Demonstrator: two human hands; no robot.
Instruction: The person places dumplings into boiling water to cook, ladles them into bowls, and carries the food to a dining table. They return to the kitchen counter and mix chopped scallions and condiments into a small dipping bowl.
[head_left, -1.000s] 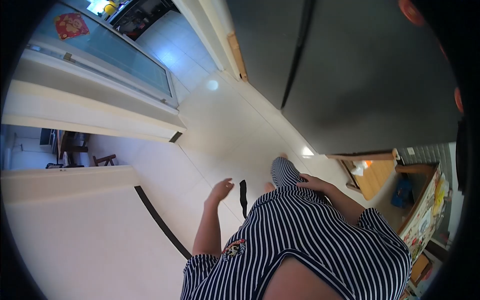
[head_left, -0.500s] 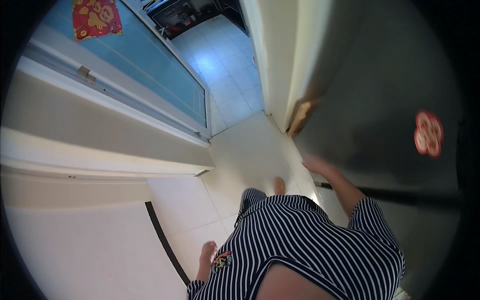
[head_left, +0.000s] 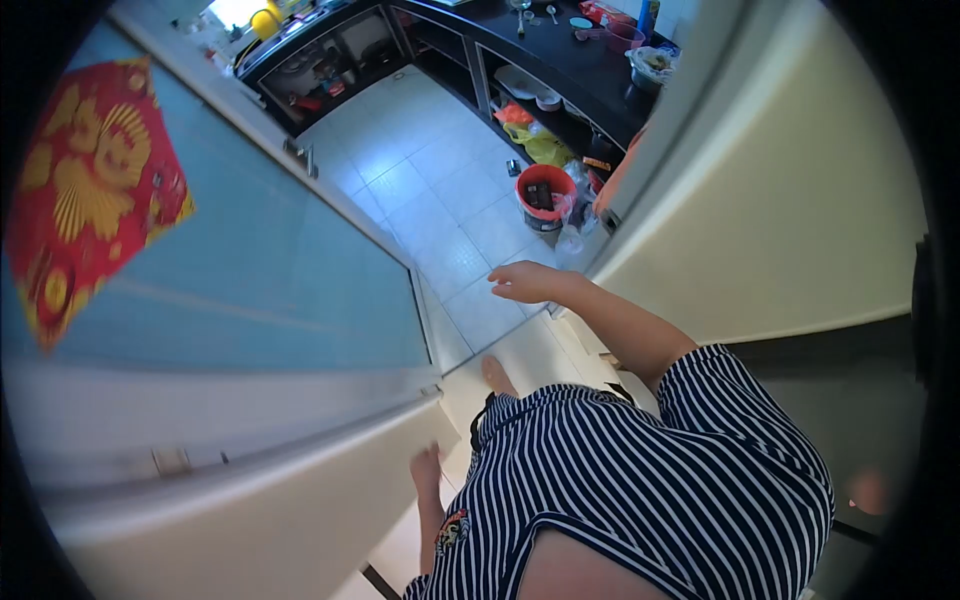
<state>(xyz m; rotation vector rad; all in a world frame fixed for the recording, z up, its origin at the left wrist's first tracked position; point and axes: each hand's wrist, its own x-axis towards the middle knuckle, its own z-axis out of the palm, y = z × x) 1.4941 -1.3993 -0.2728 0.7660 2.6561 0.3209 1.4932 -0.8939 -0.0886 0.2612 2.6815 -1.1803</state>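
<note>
My right hand point(head_left: 524, 282) is stretched forward at the doorway, held in the air over the floor tiles with its fingers apart and nothing in it. Low at my left side hangs my left hand point(head_left: 426, 466), near the cream wall edge; it is small and blurred, so its fingers cannot be made out. One bare foot point(head_left: 497, 374) shows on the floor by the threshold, below my striped clothing point(head_left: 620, 470). Beyond my right hand stands a red bucket point(head_left: 546, 192) with dark items inside.
A blue glass door point(head_left: 260, 250) with a red paper decoration point(head_left: 95, 185) is on the left. Ahead lies a tiled floor point(head_left: 420, 190) with a dark counter point(head_left: 570, 60) holding bowls and utensils. Plastic bags point(head_left: 545, 146) lie by the bucket. A cream wall point(head_left: 780, 200) rises at the right.
The view has moved forward to the doorway, and more of the kitchen shows. My right hand has gone from beside the dark cabinet to out in front. The glass door looks nearer.
</note>
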